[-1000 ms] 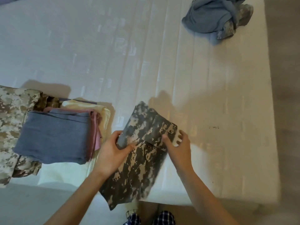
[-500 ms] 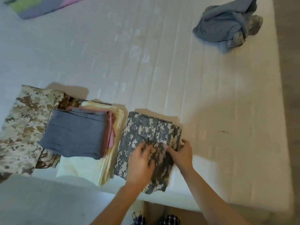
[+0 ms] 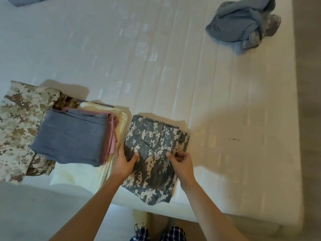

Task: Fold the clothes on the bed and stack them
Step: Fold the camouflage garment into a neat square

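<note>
The left hand (image 3: 124, 162) grips the near-left edge of the folded grey camouflage garment (image 3: 156, 150), thumb on top. The right hand (image 3: 182, 162), fingers curled, pinches its right side. The garment lies flat at the near edge of the bed (image 3: 156, 66), overhanging slightly. Just left sits a stack (image 3: 73, 136) of folded clothes, touching the left hand. A crumpled pile (image 3: 239, 23) lies well apart at the far right. The garment's pixelated pattern shows a pocket flap.

Both your bare forearms reach forward, angling slightly inward. Your left hand (image 3: 124, 162) grips the left edge of the grey camouflage garment (image 3: 156, 136), thumb on top. Your right hand (image 3: 182, 164) pinches its right side with curled fingers.
</note>
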